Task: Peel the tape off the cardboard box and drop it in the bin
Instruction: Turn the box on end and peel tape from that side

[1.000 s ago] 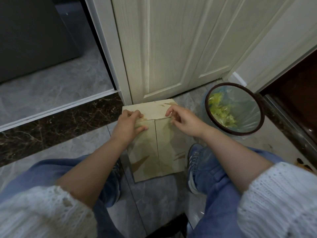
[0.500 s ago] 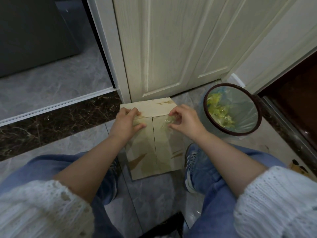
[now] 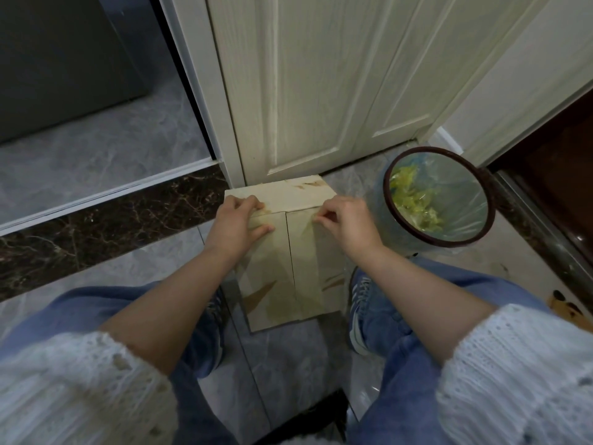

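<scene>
So peel's just starting: left hand [image 3: 237,226] lies flat holding the cardboard box [image 3: 288,252] on the floor by the door, right hand [image 3: 345,221] pinches clear tape [image 3: 306,242] at its far edge, next imo pull fwd, then bin [image 3: 438,240] just beside.

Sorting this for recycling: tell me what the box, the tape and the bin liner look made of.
Box: matte tan cardboard, with torn brown patches where the surface paper has lifted.
Tape: probably clear glossy plastic film; it shows only as a faint sheen.
Bin liner: thin translucent plastic, wrinkled and shiny.
</scene>
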### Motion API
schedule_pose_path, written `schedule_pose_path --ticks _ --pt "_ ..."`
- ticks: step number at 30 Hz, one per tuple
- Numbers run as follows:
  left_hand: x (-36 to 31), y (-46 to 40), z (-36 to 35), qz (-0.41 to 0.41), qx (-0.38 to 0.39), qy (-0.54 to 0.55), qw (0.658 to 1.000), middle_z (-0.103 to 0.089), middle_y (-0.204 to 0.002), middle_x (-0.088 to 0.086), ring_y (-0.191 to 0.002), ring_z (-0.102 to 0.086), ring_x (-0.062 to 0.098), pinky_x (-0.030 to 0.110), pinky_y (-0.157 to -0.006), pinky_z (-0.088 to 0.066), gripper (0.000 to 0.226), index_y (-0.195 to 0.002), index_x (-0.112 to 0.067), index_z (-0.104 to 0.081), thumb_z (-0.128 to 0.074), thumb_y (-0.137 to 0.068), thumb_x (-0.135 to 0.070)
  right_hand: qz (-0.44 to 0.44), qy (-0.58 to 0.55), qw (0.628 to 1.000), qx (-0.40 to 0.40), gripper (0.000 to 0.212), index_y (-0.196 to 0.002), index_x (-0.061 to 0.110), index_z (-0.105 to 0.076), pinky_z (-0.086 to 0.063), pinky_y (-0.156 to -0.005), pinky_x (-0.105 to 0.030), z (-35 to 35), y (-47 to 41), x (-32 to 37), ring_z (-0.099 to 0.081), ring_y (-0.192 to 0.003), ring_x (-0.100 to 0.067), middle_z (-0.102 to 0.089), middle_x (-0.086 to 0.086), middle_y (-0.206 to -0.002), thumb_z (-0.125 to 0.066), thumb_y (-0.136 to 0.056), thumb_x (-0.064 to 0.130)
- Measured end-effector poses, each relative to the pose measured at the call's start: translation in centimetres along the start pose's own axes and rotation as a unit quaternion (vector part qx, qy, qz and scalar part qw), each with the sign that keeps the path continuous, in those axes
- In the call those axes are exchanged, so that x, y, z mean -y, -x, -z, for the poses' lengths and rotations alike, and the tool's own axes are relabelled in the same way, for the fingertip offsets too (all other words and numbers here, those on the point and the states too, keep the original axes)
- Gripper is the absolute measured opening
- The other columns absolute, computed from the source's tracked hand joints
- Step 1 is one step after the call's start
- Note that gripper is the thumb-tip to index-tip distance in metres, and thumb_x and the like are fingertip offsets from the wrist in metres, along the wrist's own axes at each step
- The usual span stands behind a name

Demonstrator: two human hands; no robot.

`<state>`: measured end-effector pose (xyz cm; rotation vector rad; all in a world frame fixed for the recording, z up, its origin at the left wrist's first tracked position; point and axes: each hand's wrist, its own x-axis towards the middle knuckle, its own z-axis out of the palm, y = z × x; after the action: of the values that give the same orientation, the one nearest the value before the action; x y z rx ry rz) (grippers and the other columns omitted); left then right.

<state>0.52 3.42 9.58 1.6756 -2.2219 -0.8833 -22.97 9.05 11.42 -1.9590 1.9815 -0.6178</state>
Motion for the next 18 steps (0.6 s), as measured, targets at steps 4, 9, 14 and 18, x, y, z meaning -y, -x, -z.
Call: schedule_pose_path --ticks 4,9,14,18 --pt "0.11 0.01 0.00 -0.004 0.000 -0.003 1.000 -0.047 -0.130 0.013 -0.123 -0.046 0.030 0.037 -0.105 -0.040 0.051 -0.131 -0.020 -0.061 -0.078 -0.087 -0.038 -0.157 -0.169 0.972 0.029 0.006 -0.089 0.017 -0.078 -0.047 -0.071 -0.009 0.43 -0.01 0.25 -0.063 -0.079 -0.001 -0.072 0.008 -0.084 -0.078 -0.084 0.021" --pt "0.11 0.11 -0.07 -0.004 -0.002 -0.002 1.000 -0.048 -0.129 0.014 -0.123 -0.047 0.031 0.038 -0.105 -0.040 0.052 -0.131 -0.018 -0.062 -0.079 -0.086 -0.037 -0.227 -0.250 0.939 0.062 0.004 -0.084 0.023 -0.073 -0.043 -0.062 -0.005 0.50 -0.05 0.33 -0.061 -0.078 -0.001 -0.069 0.013 -0.081 -0.076 -0.087 0.022" --pt "0.33 0.26 -0.02 -0.007 0.002 0.000 1.000 -0.047 -0.130 0.013 -0.124 -0.046 0.031 0.037 -0.106 -0.040 0.050 -0.131 -0.019 -0.062 -0.078 -0.087 -0.037 -0.182 -0.181 0.966 0.031 0.003 -0.087 0.016 -0.075 -0.044 -0.068 -0.004 0.21 0.23 0.37 -0.063 -0.083 -0.004 -0.073 0.006 -0.090 -0.073 -0.089 0.017" --pt "0.26 0.26 -0.09 -0.008 -0.001 0.002 1.000 -0.047 -0.128 0.014 -0.122 -0.047 0.031 0.034 -0.104 -0.040 0.047 -0.128 -0.016 -0.062 -0.079 -0.087 -0.034 -0.124 -0.130 0.983 0.026 0.008 -0.080 0.013 -0.070 -0.040 -0.067 0.000 0.29 0.14 -0.05 -0.060 -0.077 -0.006 -0.072 0.002 -0.088 -0.075 -0.086 0.012"
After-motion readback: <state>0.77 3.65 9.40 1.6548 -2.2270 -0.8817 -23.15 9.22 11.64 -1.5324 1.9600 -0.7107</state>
